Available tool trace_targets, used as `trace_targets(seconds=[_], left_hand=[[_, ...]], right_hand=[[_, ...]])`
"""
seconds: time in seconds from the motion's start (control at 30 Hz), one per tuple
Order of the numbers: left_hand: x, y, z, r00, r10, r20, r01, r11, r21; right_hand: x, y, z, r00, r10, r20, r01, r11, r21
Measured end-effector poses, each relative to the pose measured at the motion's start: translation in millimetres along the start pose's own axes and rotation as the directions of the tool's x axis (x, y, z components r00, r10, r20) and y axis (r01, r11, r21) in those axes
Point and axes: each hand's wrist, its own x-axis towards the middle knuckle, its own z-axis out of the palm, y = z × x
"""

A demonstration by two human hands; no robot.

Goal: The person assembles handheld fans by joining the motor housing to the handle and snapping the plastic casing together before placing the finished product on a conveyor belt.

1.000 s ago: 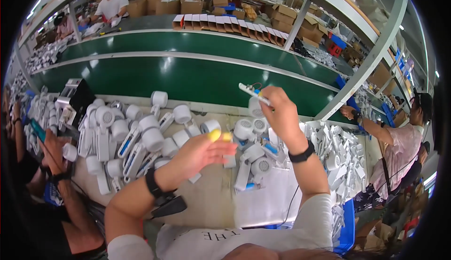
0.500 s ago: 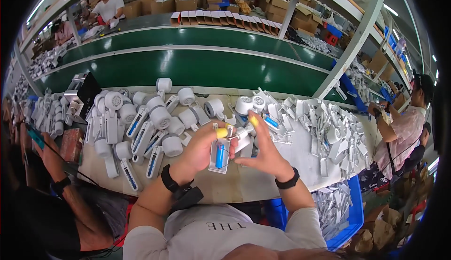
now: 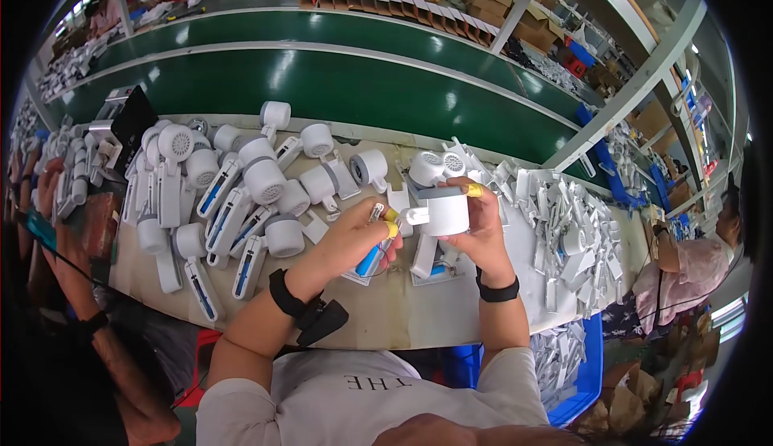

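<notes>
My left hand (image 3: 354, 238) grips a white handle shell (image 3: 364, 275) with a blue battery cell in it, tilted just above the table; the fingers hide its upper part. In my right hand (image 3: 485, 241), a round white fan head (image 3: 446, 214) with a grey rim is held between thumb and fingers. Its short stem points left toward the other hand, apart from the shell as far as I can see. Yellow wraps cover fingertips on both hands. Below the fan head lies another white handle piece (image 3: 425, 254) with a blue cell beside it.
Assembled handheld fans (image 3: 262, 176) pile up on the left of the table. White plastic shells (image 3: 572, 241) heap on the right, and a blue bin (image 3: 592, 365) of parts stands below. A green conveyor (image 3: 322, 84) runs behind. Co-workers are at both sides.
The fan head has been turned and raised in my right hand, its round body now showing. My left hand has tilted the shell. The whole view has shifted slightly.
</notes>
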Motion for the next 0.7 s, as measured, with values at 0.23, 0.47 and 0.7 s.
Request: trace_targets(seconds=[0.23, 0.47, 0.7], left_hand=[[-5.4, -3.6, 0.3, 0.999, -0.003, -0.050, 0.006, 0.998, 0.067], [-0.8, -13.2, -8.5, 0.996, 0.082, -0.044, -0.072, 0.979, 0.193], [2.2, -16.0, -7.9, 0.992, 0.090, -0.089, -0.054, 0.938, 0.343]], right_hand=[[9.8, -16.7, -1.3, 0.994, 0.073, 0.086, -0.014, 0.833, -0.553], [17.4, -35.1, -0.3, 0.962, 0.212, 0.170, -0.133, 0.913, -0.386], [43.6, -45.2, 0.8, 0.857, 0.454, 0.245, -0.449, 0.890, -0.080]])
